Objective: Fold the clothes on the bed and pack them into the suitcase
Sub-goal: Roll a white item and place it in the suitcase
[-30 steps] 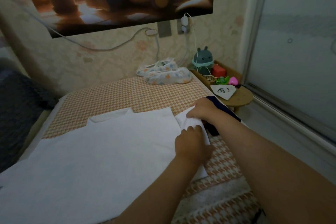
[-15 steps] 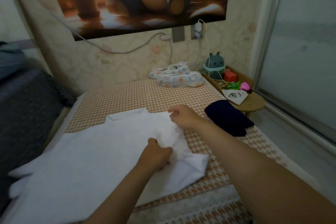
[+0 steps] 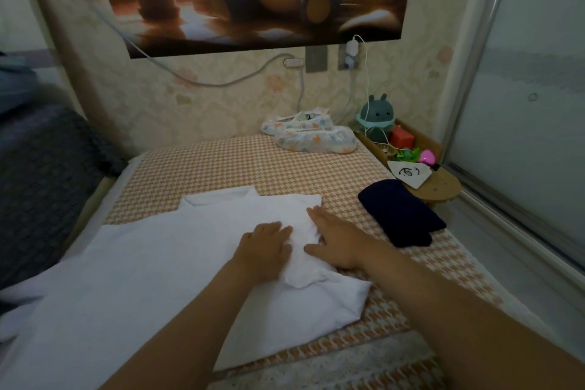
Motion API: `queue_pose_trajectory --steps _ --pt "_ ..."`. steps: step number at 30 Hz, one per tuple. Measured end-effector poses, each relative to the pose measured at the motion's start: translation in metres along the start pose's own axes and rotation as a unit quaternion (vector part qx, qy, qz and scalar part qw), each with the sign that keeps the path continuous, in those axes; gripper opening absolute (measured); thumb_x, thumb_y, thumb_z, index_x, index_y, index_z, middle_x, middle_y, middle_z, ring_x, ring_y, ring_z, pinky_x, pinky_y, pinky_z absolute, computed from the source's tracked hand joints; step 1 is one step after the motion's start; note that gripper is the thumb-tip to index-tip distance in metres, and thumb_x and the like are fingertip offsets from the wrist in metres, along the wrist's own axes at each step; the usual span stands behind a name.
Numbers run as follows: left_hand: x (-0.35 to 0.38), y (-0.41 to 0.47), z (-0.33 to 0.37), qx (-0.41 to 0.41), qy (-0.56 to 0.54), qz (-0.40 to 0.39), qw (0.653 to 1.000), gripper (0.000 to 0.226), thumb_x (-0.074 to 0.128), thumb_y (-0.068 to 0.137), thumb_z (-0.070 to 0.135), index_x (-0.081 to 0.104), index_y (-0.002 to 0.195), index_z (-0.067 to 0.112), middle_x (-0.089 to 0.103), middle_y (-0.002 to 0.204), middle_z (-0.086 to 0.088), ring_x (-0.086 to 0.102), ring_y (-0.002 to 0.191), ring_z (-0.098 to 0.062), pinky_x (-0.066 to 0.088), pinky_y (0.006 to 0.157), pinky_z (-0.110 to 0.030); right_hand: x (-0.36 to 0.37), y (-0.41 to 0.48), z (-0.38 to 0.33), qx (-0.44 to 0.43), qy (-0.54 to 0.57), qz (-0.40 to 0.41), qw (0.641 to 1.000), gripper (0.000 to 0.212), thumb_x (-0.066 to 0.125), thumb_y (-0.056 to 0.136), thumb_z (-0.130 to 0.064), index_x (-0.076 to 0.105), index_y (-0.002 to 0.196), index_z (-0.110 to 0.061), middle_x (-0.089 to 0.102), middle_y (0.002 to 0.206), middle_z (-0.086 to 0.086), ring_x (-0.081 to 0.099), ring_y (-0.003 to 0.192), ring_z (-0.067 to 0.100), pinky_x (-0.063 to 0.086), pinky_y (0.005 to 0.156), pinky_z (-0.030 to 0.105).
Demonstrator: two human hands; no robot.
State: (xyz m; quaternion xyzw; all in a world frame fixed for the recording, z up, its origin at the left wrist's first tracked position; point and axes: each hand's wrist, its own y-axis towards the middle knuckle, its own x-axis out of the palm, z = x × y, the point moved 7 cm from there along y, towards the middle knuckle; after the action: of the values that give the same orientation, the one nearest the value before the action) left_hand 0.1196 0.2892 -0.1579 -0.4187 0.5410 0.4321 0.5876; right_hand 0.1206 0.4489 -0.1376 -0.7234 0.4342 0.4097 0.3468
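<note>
On the bed (image 3: pixel 253 168) a white shirt (image 3: pixel 142 263) lies flat, spreading toward 8 o'clock from the hands. The left hand (image 3: pixel 264 247) and right hand (image 3: pixel 338 241) rest side by side on its folded-in sleeve, fingers straight and flat, gripping nothing. A dark cloth (image 3: pixel 399 212) lies at 2 o'clock from the right hand, apart from the shirt.

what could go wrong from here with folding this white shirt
1. The folded-in sleeve looks bunched under the left hand and right hand. Pressing it flat as it lies may set creases into the white shirt.
2. The dark garment lies near the right edge of the bed, so a sweep of the right arm could knock it off.
</note>
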Motion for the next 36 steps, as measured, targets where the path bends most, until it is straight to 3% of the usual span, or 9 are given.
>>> queue_pose_trajectory --steps 3,7,12,16,21,24,26,31,36 --pt "-0.015 0.002 -0.006 -0.051 -0.020 0.075 0.996 0.076 0.008 0.084 0.063 0.046 0.137 0.024 0.049 0.136 -0.004 0.045 0.122 -0.026 0.039 0.098 -0.036 -0.023 -0.019 -0.011 0.016 0.015 0.066 0.998 0.044 0.060 0.090 -0.054 0.053 0.121 -0.024 0.051 0.123 -0.002 0.053 0.113 0.022 0.041 0.083 0.030" --pt "-0.016 0.017 -0.011 -0.067 -0.028 0.049 0.996 0.046 0.044 0.096 0.047 0.045 0.137 0.026 0.051 0.130 -0.006 0.046 0.120 -0.027 0.037 0.098 -0.038 -0.023 -0.051 -0.032 0.060 0.016 -0.077 0.995 0.033 0.066 0.086 -0.055 0.041 0.075 -0.036 0.046 0.077 -0.014 0.047 0.073 0.007 0.031 0.059 0.021" --pt "-0.038 0.018 -0.003 -0.090 -0.084 0.144 0.982 0.030 0.049 0.092 0.015 0.060 0.118 0.027 0.057 0.115 -0.004 0.056 0.105 -0.024 0.044 0.088 -0.036 -0.008 -0.071 -0.020 0.137 -0.016 -0.171 0.976 0.010 0.069 0.082 -0.011 0.059 0.083 -0.008 0.060 0.079 0.013 0.056 0.064 0.022 0.046 0.055 0.029" --pt "-0.048 0.004 0.022 0.040 -0.028 0.253 0.966 0.030 0.054 0.079 0.017 0.072 0.102 0.025 0.064 0.109 -0.008 0.062 0.095 -0.032 0.051 0.072 -0.039 -0.004 -0.081 -0.012 0.229 -0.061 -0.174 0.956 0.018 0.060 0.092 -0.017 0.056 0.103 -0.003 0.051 0.085 0.011 0.055 0.067 0.023 0.050 0.058 0.031" --pt "-0.002 0.009 0.035 0.084 0.006 0.040 0.996 0.046 0.038 0.100 0.040 0.042 0.145 0.031 0.039 0.152 -0.007 0.042 0.133 -0.031 0.038 0.107 -0.045 -0.025 -0.073 -0.025 0.180 -0.119 -0.101 0.971 0.037 0.049 0.094 -0.036 0.056 0.123 -0.012 0.059 0.120 0.009 0.056 0.107 0.026 0.043 0.088 0.033" --pt "-0.006 0.026 0.025 0.051 -0.059 0.032 0.996 0.043 0.036 0.097 0.048 0.050 0.136 0.036 0.052 0.137 0.003 0.051 0.122 -0.025 0.042 0.099 -0.042 -0.031 -0.064 -0.029 0.141 -0.058 0.017 0.988 0.050 0.041 0.096 -0.048 0.054 0.131 -0.014 0.059 0.129 0.008 0.056 0.116 0.028 0.042 0.088 0.035" --pt "-0.018 0.040 0.024 0.033 -0.138 0.056 0.988 0.056 0.029 0.089 0.059 0.057 0.129 0.031 0.061 0.127 0.001 0.057 0.116 -0.025 0.044 0.096 -0.042 -0.018 -0.060 -0.019 0.152 -0.060 0.004 0.987 0.052 0.041 0.097 -0.052 0.059 0.126 -0.013 0.061 0.128 0.008 0.056 0.116 0.027 0.043 0.094 0.035" --pt "-0.021 0.080 0.040 -0.016 -0.171 0.021 0.985 0.040 0.055 0.094 0.045 0.058 0.126 0.022 0.062 0.127 0.000 0.056 0.119 -0.024 0.040 0.101 -0.037 -0.010 -0.047 0.024 0.174 0.044 -0.013 0.984 0.036 0.060 0.092 -0.039 0.047 0.064 -0.021 0.049 0.071 -0.003 0.048 0.065 0.014 0.032 0.052 0.026" --pt "-0.023 0.100 0.064 0.025 -0.208 0.077 0.975 0.030 0.063 0.089 0.032 0.059 0.118 0.026 0.064 0.114 -0.002 0.058 0.108 -0.023 0.044 0.088 -0.034 -0.020 -0.049 0.031 0.202 -0.013 -0.003 0.979 0.022 0.055 0.091 -0.033 0.051 0.074 -0.020 0.054 0.079 -0.002 0.051 0.071 0.017 0.037 0.057 0.028"
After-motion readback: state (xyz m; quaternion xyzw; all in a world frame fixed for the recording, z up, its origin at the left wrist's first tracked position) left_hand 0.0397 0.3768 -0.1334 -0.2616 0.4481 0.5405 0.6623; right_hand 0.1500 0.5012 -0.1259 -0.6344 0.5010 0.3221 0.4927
